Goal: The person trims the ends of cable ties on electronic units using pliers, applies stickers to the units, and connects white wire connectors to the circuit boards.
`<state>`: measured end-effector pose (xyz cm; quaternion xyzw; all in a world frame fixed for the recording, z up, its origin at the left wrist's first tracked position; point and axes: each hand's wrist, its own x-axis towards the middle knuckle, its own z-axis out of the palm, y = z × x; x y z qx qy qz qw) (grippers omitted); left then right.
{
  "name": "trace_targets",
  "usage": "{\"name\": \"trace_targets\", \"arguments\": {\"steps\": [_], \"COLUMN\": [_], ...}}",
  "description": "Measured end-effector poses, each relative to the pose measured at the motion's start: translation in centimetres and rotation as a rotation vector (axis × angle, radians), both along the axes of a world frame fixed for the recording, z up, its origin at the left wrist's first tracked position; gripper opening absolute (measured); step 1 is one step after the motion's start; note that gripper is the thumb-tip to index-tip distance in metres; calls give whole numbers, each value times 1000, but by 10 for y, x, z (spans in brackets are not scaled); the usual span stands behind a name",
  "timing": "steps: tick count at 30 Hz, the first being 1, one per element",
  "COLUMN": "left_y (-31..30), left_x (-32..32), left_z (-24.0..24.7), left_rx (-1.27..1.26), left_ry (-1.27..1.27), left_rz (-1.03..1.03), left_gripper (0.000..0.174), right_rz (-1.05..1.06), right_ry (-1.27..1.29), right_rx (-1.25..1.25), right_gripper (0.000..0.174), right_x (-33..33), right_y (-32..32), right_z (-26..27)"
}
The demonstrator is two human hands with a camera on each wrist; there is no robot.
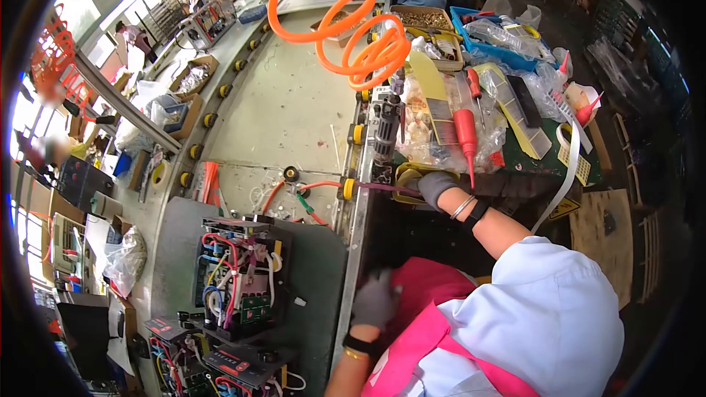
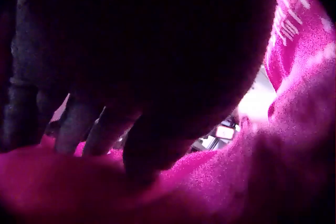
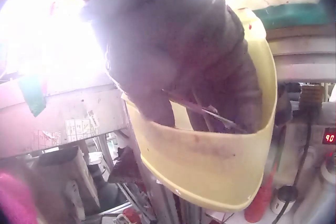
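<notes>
My gloved right hand [image 1: 439,190] reaches down into a small yellow bin [image 3: 205,166] at the bench's front edge. In the right wrist view its fingers [image 3: 202,113] are below the rim, partly hidden by the bin wall. A thin, shiny metal piece slants across beside them; I cannot tell whether they pinch it. My gloved left hand [image 1: 376,300] hangs in front of the pink apron [image 1: 430,287], beside the conveyor's metal edge. In the dark left wrist view its fingers [image 2: 73,129] point downward over the pink cloth, loosely apart, with nothing between them.
An open device with coloured wires [image 1: 239,276] stands on a dark board to the left, with more units below it. On the right bench lie a red squeeze bottle [image 1: 465,132], a screwdriver [image 1: 474,82] and a blue crate [image 1: 500,37]. An orange coiled hose [image 1: 368,51] hangs overhead.
</notes>
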<state>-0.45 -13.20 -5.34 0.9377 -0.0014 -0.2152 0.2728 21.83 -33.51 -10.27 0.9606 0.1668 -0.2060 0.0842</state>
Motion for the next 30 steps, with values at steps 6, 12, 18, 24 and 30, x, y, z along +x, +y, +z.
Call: {"name": "trace_targets", "arguments": {"steps": [6,12,18,24,30], "left_y": [-24,-42,-55,-63,-87], "left_x": [110,148,161,183,183], "left_z": [-7,-12,-29,-80,-72], "left_rx": [-556,-291,177,346,191], "left_ry": [-322,-467,-823,-797,-547], "left_rz": [160,232,-141,-189,9], "left_gripper": [56,48,31,18,23], "right_rz": [-76,-75,-40,-53,47], "right_ry": [-18,49,17,-58,-40], "right_rx": [54,179,222,184,121], "right_gripper": [21,22,27,26,19], "right_x": [-2,-2,-10,-16,-21], "right_y": [5,-1,-3,2,0], "right_z": [16,30,29,18,29]}}
